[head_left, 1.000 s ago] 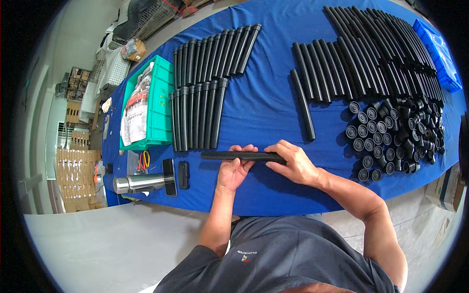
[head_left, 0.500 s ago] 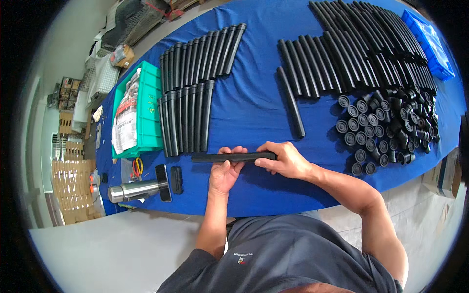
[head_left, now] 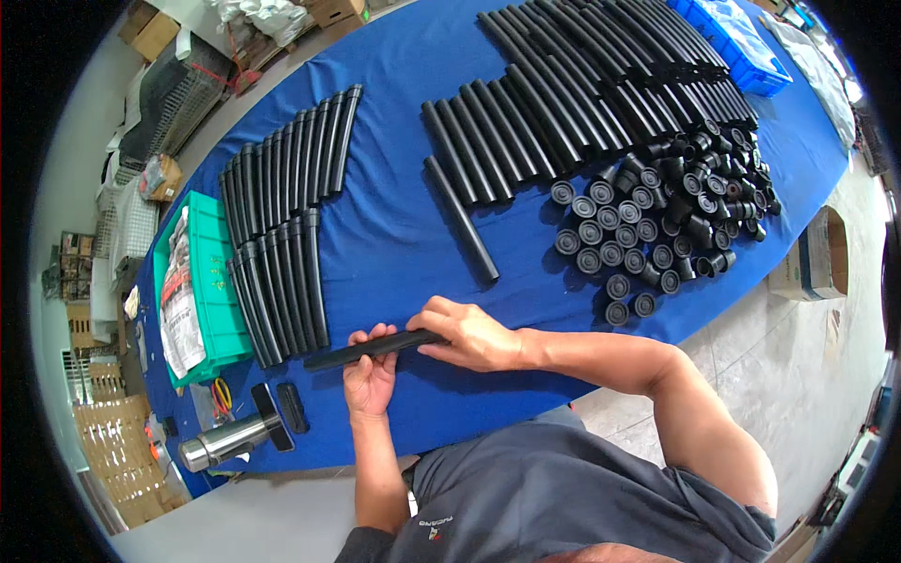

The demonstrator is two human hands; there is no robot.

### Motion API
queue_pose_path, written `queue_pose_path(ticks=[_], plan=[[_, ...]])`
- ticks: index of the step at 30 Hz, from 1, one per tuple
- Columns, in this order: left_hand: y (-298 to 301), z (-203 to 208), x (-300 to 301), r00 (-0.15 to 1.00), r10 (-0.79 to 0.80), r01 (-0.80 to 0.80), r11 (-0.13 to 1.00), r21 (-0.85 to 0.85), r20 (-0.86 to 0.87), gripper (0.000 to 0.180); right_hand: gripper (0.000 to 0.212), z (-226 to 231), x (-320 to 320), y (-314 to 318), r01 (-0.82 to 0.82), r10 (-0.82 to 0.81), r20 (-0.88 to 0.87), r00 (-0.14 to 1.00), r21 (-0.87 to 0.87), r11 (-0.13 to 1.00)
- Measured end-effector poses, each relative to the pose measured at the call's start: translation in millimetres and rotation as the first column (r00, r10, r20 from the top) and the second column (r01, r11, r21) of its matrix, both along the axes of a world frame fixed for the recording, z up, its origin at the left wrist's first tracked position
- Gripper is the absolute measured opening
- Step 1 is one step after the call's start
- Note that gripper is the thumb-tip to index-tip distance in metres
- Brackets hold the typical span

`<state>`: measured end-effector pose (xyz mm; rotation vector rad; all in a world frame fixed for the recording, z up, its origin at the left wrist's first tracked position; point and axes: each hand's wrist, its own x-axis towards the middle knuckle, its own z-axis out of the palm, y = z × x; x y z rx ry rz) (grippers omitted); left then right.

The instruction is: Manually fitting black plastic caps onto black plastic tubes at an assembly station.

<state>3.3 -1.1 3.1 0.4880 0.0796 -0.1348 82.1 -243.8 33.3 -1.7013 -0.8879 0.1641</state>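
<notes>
A black plastic tube (head_left: 328, 358) lies crosswise in front of me, just over the blue cloth, and both hands are on it. The fingers and thumb of my left hand (head_left: 371, 380) wrap round its middle from below. My right hand (head_left: 472, 338) closes over the right end, hiding that end and anything fitted there. A single loose black tube (head_left: 462, 220) rests on the table beyond my right hand. To the right lie many round black end caps (head_left: 611, 252), mostly with their ringed faces up. Capped black tubes (head_left: 313, 272) form two rows at the left.
Plain tubes (head_left: 554, 103) are stacked at the far right, by a blue crate (head_left: 751, 66). On the left stand a green crate (head_left: 221, 314) with a printed bag inside, a steel flask (head_left: 225, 441), a phone (head_left: 272, 416), a black case (head_left: 293, 407) and scissors (head_left: 221, 394).
My view has swung to the right, so the table appears tilted and shifted left. Both hands keep their hold on the tube, which now slants slightly in the picture.
</notes>
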Motion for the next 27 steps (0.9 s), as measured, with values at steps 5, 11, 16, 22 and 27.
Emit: queue_pose_path(ticks=[5, 11, 16, 22, 27], plan=[[1, -1, -2, 0.999, 0.024, -0.024, 0.999, 0.023, 0.030, 0.035, 0.034, 3, 2, -1, -0.083, 0.084, -0.044, 0.996, 0.010, 0.996], [2, -1, 1, 1.000, 0.003, -0.003, 1.000, -0.004, 0.022, 0.036, 0.037, 1, -1, -1, -0.042, 0.047, 0.126, 0.991, -0.038, 0.998], [-1, 2, 0, 0.999, 0.005, -0.007, 0.998, 0.055, 0.034, 0.035, 0.040, 2, 6, -2, -0.167, 0.165, -0.190, 0.968, 0.005, 0.986], [1, -3, -2, 0.998, 0.046, -0.047, 0.999, 0.017, 0.030, 0.034, 0.046, -6, 0, 1, 0.004, 0.023, 0.339, 0.941, -0.080, 0.997], [0, 1, -1, 0.995, -0.030, 0.025, 0.998, 0.059, 0.091, 0.032, 0.053, 22, 15, -4, -0.336, 0.207, -0.626, 0.752, -0.094, 0.937]])
